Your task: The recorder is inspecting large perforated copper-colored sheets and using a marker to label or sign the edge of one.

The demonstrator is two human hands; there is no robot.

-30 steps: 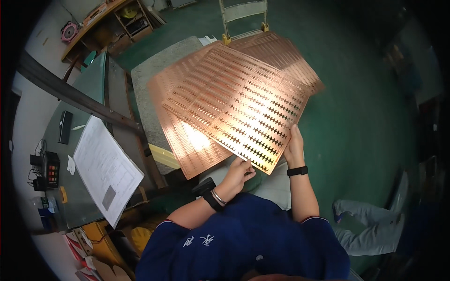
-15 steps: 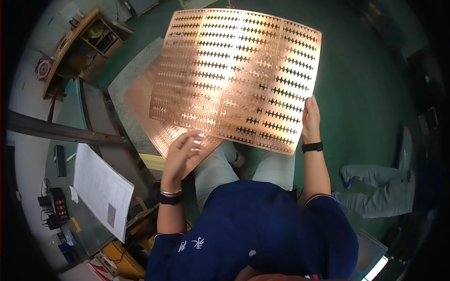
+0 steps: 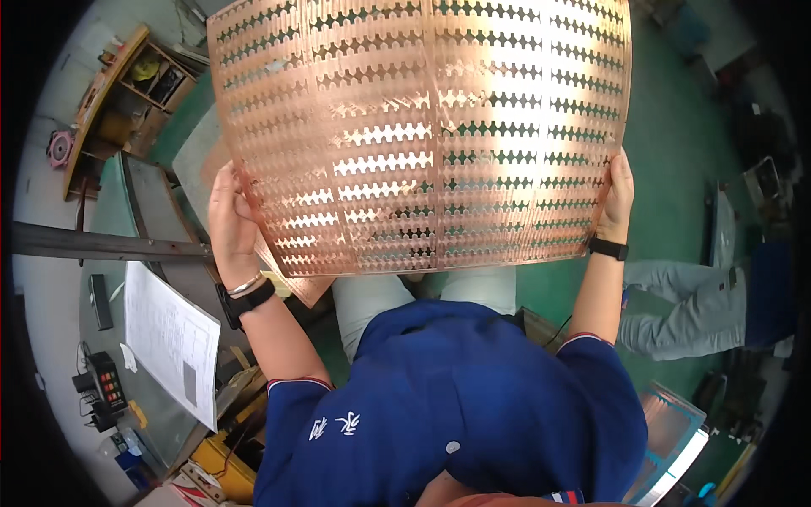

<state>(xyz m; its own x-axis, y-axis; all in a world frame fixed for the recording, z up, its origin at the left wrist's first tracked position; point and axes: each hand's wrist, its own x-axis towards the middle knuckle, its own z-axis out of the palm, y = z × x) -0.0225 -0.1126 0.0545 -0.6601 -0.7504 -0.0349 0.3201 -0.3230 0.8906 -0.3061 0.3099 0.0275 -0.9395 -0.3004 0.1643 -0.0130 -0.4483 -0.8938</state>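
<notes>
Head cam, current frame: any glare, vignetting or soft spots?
Head view: strong white glare streaks down the copper sheet, right of its middle; head view: the picture darkens to black at the corners; head view: the white paper is too soft to read.

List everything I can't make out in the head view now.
All in the head view:
Held sheet: most of its far edge is cut off by the picture's top.
Lower sheet: mostly hidden behind the held one.
Paper: fine marks too small.
Other person: upper body fades into the dark rim.
</notes>
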